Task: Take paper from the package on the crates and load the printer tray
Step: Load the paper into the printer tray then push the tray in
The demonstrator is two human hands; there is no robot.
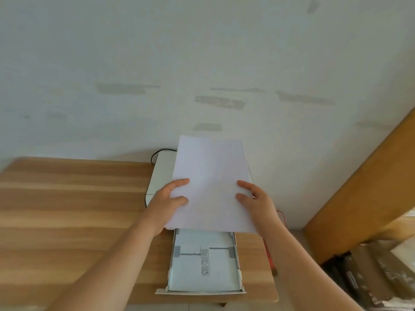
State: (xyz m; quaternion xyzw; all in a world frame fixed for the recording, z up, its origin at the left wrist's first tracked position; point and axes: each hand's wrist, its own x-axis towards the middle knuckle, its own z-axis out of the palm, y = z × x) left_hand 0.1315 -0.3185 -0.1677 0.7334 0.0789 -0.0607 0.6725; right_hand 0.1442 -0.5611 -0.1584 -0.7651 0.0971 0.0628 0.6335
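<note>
A white stack of paper (210,176) is held up above the printer, tilted away from me. My left hand (167,203) grips its left edge and my right hand (256,203) grips its right edge, thumbs on top. The white printer (160,178) stands at the back of the wooden table, mostly hidden behind the paper. Its tray (204,274) is pulled out toward me below the paper, showing grey guides and no sheets inside. The paper's lower edge hangs just above the tray's far end.
The wooden table (67,209) stretches to the left. A black cable (161,152) loops behind the printer against the pale wall. A wooden board (359,187) leans at the right, with dark clutter and boxes (370,277) beneath it. A red item (269,254) lies by the table's right edge.
</note>
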